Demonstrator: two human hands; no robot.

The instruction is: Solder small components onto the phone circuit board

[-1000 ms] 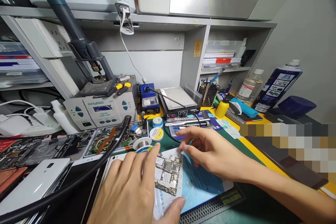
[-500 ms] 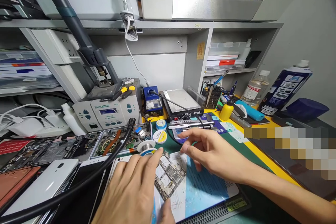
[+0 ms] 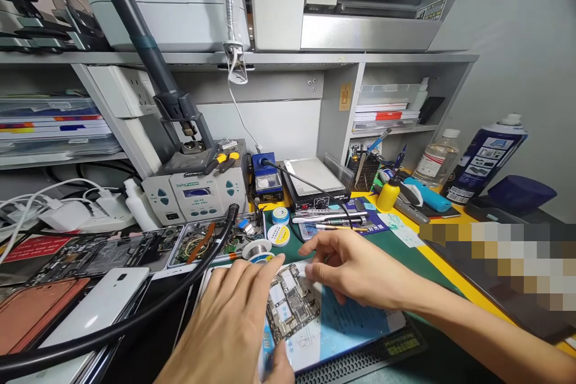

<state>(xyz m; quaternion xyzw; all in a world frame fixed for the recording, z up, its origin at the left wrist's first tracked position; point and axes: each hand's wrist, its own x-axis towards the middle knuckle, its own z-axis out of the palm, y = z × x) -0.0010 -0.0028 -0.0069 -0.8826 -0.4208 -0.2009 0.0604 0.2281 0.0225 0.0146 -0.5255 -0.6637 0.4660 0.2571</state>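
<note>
A phone circuit board, crowded with chips and pale rectangular patches, lies on a white and blue pad. Along its left side my left hand rests with fingers stretched out and thumb spread. The index fingertip is by the board's upper left corner and the thumb by its lower edge; whether they touch it I cannot tell. Over the board's upper right edge, my right hand has its fingers curled towards the thumb. Something small and whitish shows at the thumb tip, too blurred to name.
A thick black hose crosses over phones at the left. Behind the hands are a solder spool, round tins and tweezers. Farther back stand a rework station, a heating plate and a yellow bottle.
The view has tilted up and shifted slightly left. The circuit board now lies at a slightly different angle, and the pale patches on it show more brightly. Both hands stay close to it.
</note>
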